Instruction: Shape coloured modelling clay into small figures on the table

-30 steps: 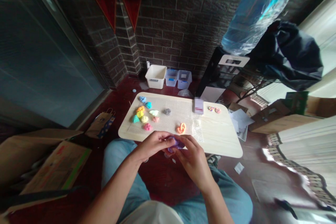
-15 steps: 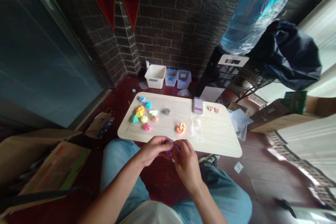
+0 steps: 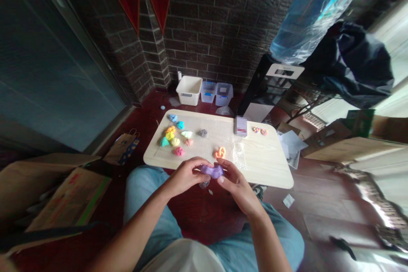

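Note:
A lump of purple modelling clay (image 3: 213, 171) is held between my two hands, in front of the table's near edge. My left hand (image 3: 190, 173) grips its left end between thumb and fingers. On the other end, the thumb and fingers of my right hand (image 3: 234, 182) close around it. Just beyond my hands lies a looped, twisted piece of orange clay (image 3: 219, 152). Further left are several coloured clay lumps, among them a pink one (image 3: 179, 151), a yellow one (image 3: 170, 134), a teal one (image 3: 180, 125) and a grey one (image 3: 203, 133).
The pale low table (image 3: 267, 165) carries a sheet of bubble wrap (image 3: 210, 144). A small box (image 3: 241, 126) and two small multicoloured lumps (image 3: 260, 131) are on its right half. Behind it stand a white bin (image 3: 189, 91) and a water dispenser (image 3: 264, 85). Cardboard boxes (image 3: 66, 204) flank both sides.
My hands have turned and moved slightly apart. The purple clay, mostly covered by my fingers before, now shows as a stretched lump between them.

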A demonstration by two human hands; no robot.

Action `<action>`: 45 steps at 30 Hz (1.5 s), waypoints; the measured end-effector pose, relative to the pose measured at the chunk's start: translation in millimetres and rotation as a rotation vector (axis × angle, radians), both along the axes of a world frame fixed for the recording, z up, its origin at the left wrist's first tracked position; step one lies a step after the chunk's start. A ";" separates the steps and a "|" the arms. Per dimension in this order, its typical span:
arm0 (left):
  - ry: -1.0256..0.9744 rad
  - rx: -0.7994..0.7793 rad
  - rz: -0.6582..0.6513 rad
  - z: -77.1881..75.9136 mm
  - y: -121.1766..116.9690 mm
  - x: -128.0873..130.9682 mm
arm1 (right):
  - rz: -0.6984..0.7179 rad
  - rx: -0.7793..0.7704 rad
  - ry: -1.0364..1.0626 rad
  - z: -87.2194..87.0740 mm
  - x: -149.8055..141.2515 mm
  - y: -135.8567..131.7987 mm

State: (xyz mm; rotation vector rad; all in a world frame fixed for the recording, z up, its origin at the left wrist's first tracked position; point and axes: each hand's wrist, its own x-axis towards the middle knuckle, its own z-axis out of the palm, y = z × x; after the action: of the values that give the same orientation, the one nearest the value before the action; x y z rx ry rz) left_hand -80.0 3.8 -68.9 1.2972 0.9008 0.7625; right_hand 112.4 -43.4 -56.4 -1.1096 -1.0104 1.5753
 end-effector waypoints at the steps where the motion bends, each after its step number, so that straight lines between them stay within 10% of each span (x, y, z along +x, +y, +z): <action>1: 0.054 0.119 -0.013 1.8 -0.6 -1.6 | -0.007 -0.038 0.022 0.2 0.5 0.8; 17: 0.647 0.825 -0.242 21.4 -6.2 -8.3 | -0.010 0.056 -0.304 -5.2 -12.7 2.4; 32: 0.758 0.672 -0.371 20.3 7.6 4.6 | 0.098 0.382 -0.893 2.2 -11.1 -0.2; 45: 1.074 0.516 -0.304 -38.7 40.9 23.3 | -0.065 0.063 -0.267 -24.6 16.1 20.7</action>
State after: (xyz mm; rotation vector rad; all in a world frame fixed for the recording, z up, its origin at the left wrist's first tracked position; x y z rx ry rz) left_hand -56.7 44.7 -107.6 2.3177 1.3257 -0.0252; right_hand 128.6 -22.7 -81.0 -1.3195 -1.1788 1.3579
